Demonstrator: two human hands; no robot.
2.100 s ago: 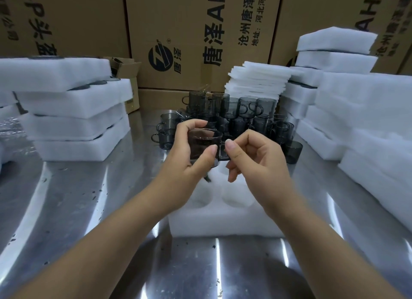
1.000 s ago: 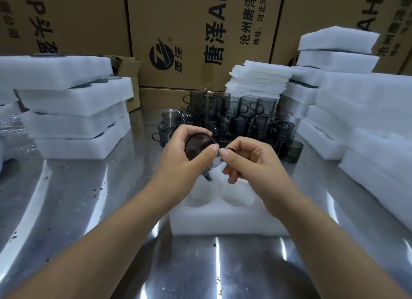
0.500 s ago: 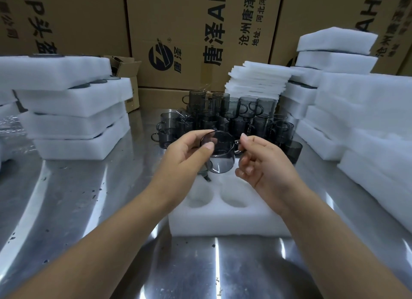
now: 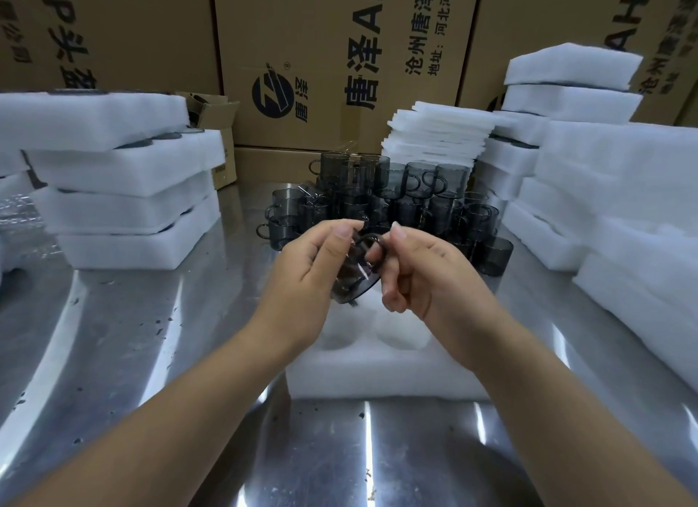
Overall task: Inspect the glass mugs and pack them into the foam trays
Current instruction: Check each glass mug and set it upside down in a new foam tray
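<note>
A smoky glass mug (image 4: pixel 353 283) is held tilted in mid-air, just above the far end of the foam tray (image 4: pixel 377 378) that is set on the steel desk (image 4: pixel 132 348). The body is wrapped by the left hand (image 4: pixel 306 276), grip curled tight round the glass; the handle loop is pinched by the right hand (image 4: pixel 426 276). Farther back, more mugs (image 4: pixel 400 193) are crowded together, flanked left and right by foam stacks (image 4: pixel 121 181), with cardboard boxes (image 4: pixel 321 53) behind.
</note>
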